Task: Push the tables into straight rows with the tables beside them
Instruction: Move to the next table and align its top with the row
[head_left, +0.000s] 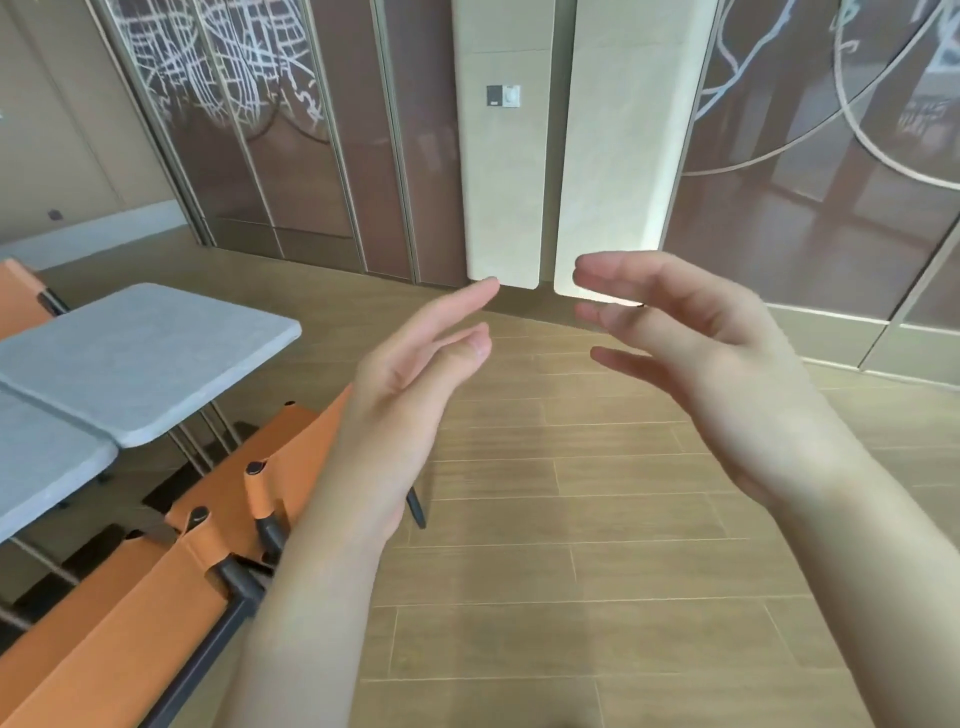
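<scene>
Nearer grey table (36, 467) cut off at the left edge, orange chairs (104, 597) partly behind the left forearm (322, 545), right hand (727, 364) blurred

Orange folding chairs (130, 597) with dark frames are seen at the lower left, their fabric backs set side by side. The floor (597, 519) is laid in long light-brown wood-look planks. Straight ahead, a cream stone pillar (618, 156) is split by a narrow vertical gap, and a small wall switch (503, 96) is mounted on its left half. Brown glass panels (291, 156) in metal frames are marked with white scribbled lines on either side. A beige wall (67, 130) with a pale skirting is seen at far left.
</scene>
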